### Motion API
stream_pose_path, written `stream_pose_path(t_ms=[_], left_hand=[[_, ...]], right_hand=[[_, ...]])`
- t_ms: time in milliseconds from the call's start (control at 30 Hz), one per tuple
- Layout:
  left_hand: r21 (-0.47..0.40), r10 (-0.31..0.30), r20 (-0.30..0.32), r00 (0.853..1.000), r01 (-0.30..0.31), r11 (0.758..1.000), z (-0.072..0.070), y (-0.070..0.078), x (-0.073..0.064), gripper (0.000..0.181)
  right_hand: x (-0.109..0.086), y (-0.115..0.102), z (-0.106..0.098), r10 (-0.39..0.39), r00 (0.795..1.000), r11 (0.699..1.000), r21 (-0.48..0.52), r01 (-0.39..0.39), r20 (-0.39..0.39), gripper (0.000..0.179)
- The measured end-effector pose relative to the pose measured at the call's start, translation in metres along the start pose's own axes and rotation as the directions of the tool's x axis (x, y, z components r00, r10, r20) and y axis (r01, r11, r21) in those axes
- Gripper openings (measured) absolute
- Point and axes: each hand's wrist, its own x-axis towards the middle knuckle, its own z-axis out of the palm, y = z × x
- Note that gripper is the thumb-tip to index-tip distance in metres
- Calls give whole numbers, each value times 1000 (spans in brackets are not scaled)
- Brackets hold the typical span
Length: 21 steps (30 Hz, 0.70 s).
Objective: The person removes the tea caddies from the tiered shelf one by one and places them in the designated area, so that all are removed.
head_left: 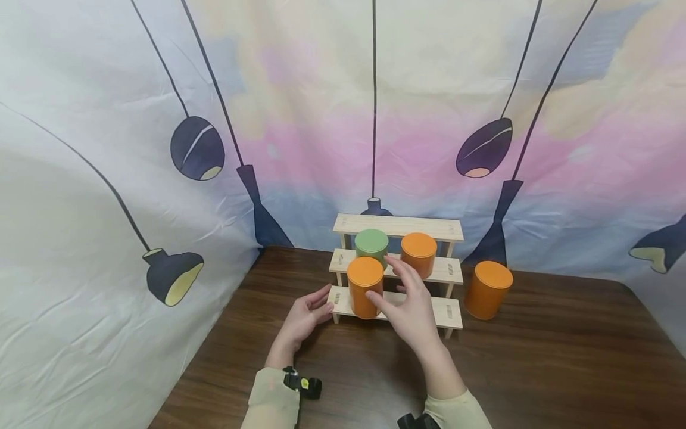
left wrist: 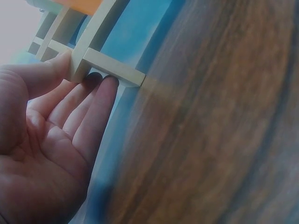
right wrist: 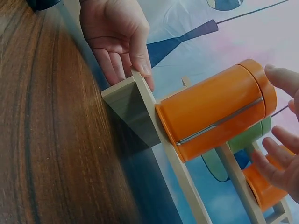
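A three-step wooden shelf (head_left: 446, 313) stands on the table. My left hand (head_left: 302, 322) pinches the left end of its lowest step; the left wrist view shows the thumb on the board (left wrist: 80, 70) and fingertips at its other side. An orange canister (head_left: 365, 292) stands upright at the left of that step. Beside it my right hand (head_left: 415, 313) is spread, thumb near its right side and fingers apart, not wrapped round it. In the right wrist view, the thumb is by the canister's lid (right wrist: 258, 88). A green canister (head_left: 371, 241) and another orange canister (head_left: 419, 253) occupy the middle step.
One more orange canister (head_left: 489, 290) stands on the dark wooden table (head_left: 563, 345), right of the shelf. Behind the table hangs a cloth backdrop (head_left: 321, 137) printed with lamps, close to the shelf's top step (head_left: 396, 226). Another light cloth (head_left: 80, 333) borders the left side.
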Motion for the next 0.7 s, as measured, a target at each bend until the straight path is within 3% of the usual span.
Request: stream_pose_path(t_ms=[300, 700], left_hand=[[0, 13, -1, 1000, -13, 1000, 0, -2, 1, 55], [15, 19, 3, 1000, -19, 1000, 0, -3, 0, 55]], right_hand=[[0, 0, 4, 19, 998, 1000, 6, -19, 67, 73], [-2, 5, 11, 0, 995, 1000, 7, -1, 101, 74]])
